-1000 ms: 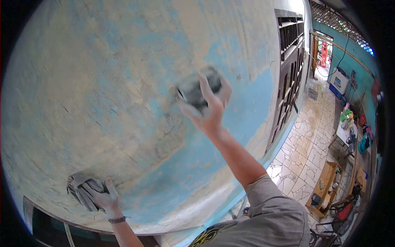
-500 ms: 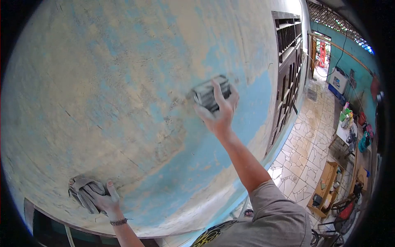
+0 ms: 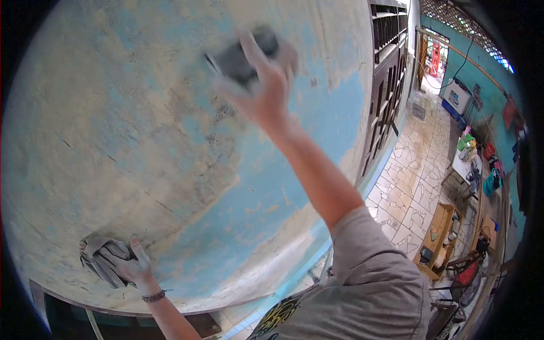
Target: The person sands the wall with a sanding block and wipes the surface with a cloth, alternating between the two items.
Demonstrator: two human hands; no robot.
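Observation:
A wall [image 3: 141, 141] with worn beige and pale blue paint fills the left and middle of the view. My right hand [image 3: 263, 85] grips a dark grey block [image 3: 238, 59] against the wall's upper part; both are blurred by motion. At the lower left, my left hand [image 3: 133, 266] holds a crumpled grey cloth [image 3: 105, 258] against the wall, thumb raised apart from it. Dust whitens the fingers of both hands.
Right of the wall is a dark barred window and door [image 3: 388, 85]. Beyond the stone-patterned floor [image 3: 405, 195] stand a wooden box [image 3: 439, 235], a cluttered table [image 3: 462, 164] and a white-and-blue appliance [image 3: 456, 99]. A dark-framed opening [image 3: 62, 311] lies at lower left.
My right hand has moved up and left across the wall with the block. My left hand and the cloth appear slightly further left, as the whole view has shifted a little.

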